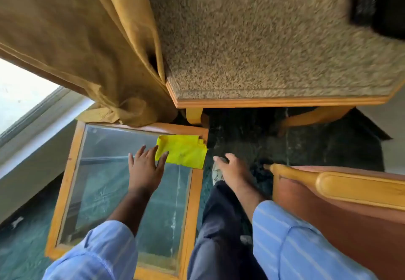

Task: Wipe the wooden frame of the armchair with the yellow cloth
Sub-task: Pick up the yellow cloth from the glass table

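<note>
A: We log the yellow cloth (183, 150) lying folded on the far right corner of the glass-topped side table (65, 181), a little below the middle of the frame, partly over the wooden rim.

B: Our left hand (145, 170) is spread flat, fingers apart, with two fingertips touching the cloth's near left edge. Nothing is pinched yet. Our right hand (232, 170) hangs loosely spread and empty over the dark floor, just right of the cloth.

A: The step in hand, we judge, is the pickup. We should gather the cloth into the palm rather than drag it, since glass gives little grip and a dragged cloth may unfold.

B: Agreed. Bunching it into a pad should let us press evenly along the wood. The armchair's wooden armrest (355, 188) sits at lower right, near the right hand; another wooden frame edge (274, 102) crosses mid-frame.

A: Which chair is meant, we cannot tell.
</note>
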Available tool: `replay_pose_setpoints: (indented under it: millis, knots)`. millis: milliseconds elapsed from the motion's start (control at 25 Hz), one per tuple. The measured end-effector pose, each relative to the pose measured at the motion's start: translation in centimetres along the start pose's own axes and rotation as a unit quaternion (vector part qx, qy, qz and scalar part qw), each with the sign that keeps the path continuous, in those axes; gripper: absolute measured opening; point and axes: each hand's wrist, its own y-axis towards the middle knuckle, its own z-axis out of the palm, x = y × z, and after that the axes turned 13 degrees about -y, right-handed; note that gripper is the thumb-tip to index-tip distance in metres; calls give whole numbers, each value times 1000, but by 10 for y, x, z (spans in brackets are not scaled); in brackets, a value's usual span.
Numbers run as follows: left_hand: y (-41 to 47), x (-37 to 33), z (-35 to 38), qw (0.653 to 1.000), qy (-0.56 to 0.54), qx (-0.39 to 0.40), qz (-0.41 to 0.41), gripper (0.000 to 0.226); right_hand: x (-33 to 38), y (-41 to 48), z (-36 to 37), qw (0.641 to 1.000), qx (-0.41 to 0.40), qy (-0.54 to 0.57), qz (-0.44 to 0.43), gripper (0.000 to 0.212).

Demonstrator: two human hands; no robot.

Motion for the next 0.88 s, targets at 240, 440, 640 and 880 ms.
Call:
replay_pose_setpoints:
  millis: [240, 440, 640, 880]
  knots:
    - [72, 46, 70, 993, -81, -23, -81, 42, 11, 84, 69, 995, 47, 77, 52, 54]
    - [95, 60, 104, 974, -136, -51, -172, 39, 24, 106, 101, 990, 34, 82, 105, 44]
    - [72, 45, 103, 955, -213, -90, -184, 27, 23, 96, 90, 966, 65, 207, 140, 31]
    - [-4, -28, 81, 881, -449, -51, -141, 11, -10, 29, -27, 949, -6, 308, 71, 19]
